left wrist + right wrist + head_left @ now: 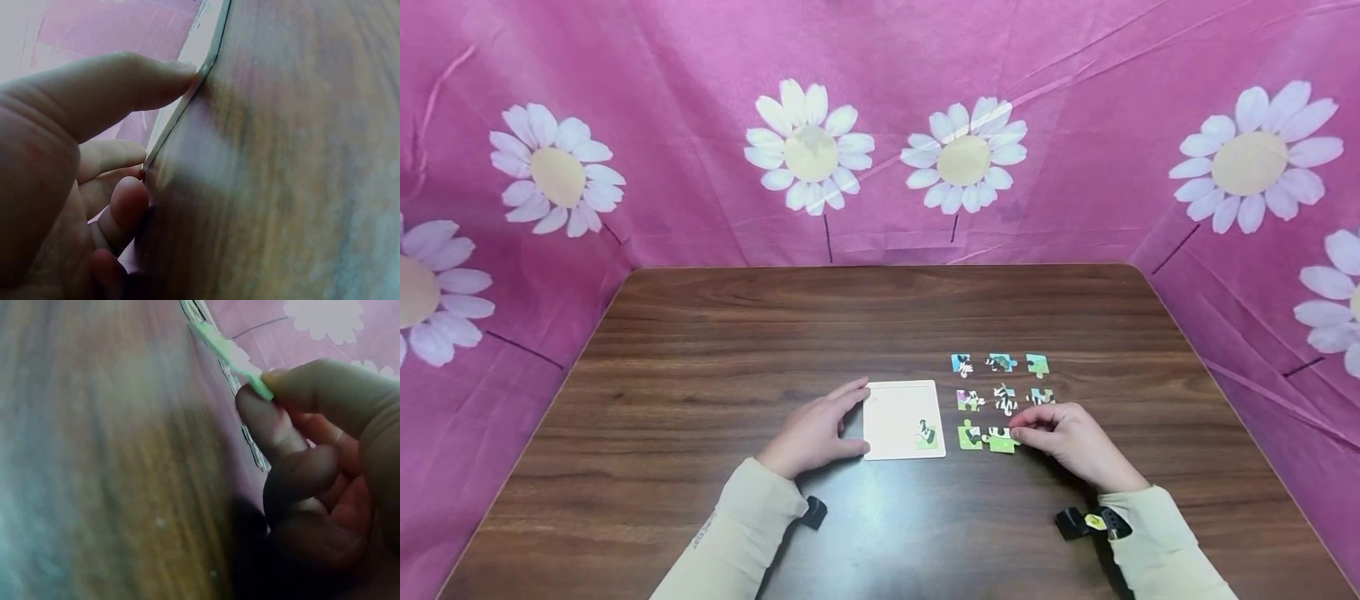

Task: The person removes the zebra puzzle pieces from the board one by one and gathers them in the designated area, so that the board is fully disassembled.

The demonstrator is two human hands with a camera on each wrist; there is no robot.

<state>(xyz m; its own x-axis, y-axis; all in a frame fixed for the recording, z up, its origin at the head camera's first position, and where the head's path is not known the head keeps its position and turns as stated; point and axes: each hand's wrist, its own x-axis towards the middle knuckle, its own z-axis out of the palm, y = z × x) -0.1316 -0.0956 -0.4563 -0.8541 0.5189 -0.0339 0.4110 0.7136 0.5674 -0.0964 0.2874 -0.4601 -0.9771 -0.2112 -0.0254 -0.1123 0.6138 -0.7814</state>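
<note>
My left hand (816, 429) rests at the left side of a cream puzzle board (895, 417), thumb and index finger spread to touch its two left corners. In the left wrist view the thumb (144, 81) lies on the board's edge. A green piece with a black-and-white picture (927, 433) sits in the board's lower right corner. Between thumb and index finger, my right hand (1071, 437) pinches a green-and-white jigsaw piece (1002, 442). Seen from the right wrist, that piece (228, 353) is tilted, its near edge at the fingertips.
Loose jigsaw pieces lie in rows right of the board: blue-and-green ones at the back, such as a green piece (1037, 364), a pink-and-green piece (970, 400) in the middle row, and a green piece (970, 436) in front. A pink flowered cloth (880, 233) borders the wooden table (775, 317).
</note>
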